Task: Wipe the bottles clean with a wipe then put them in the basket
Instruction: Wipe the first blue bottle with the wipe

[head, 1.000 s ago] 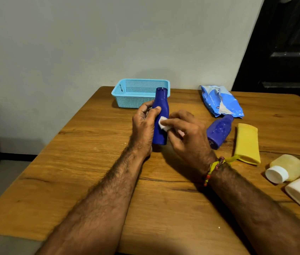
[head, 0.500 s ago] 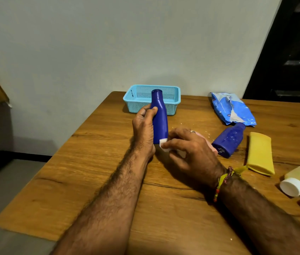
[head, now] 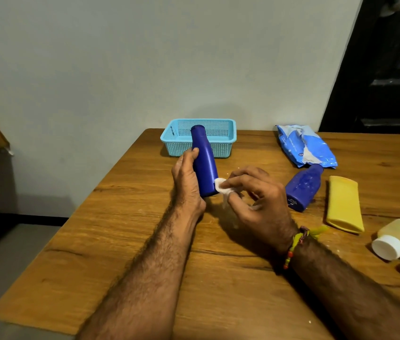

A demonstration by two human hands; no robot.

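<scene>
So the basket (head: 197, 137) is sitting at the back of the table (head: 110, 241), near the wall. The held bottle (head: 204, 163) is standing up just in front of it, between the left hand (head: 187, 179) and right hand (head: 255, 202). Off to the right, the wipes pack (head: 305, 146) is lying behind a second bottle (head: 303, 190), with a tube (head: 343, 204) lying beside that.

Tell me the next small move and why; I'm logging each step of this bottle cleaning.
Probably slide the white wipe up the tall dark-blue plastic bottle: the right hand pinches it at the bottle's base, the left hand grips the bottle, and the light-blue mesh basket looks empty.
</scene>
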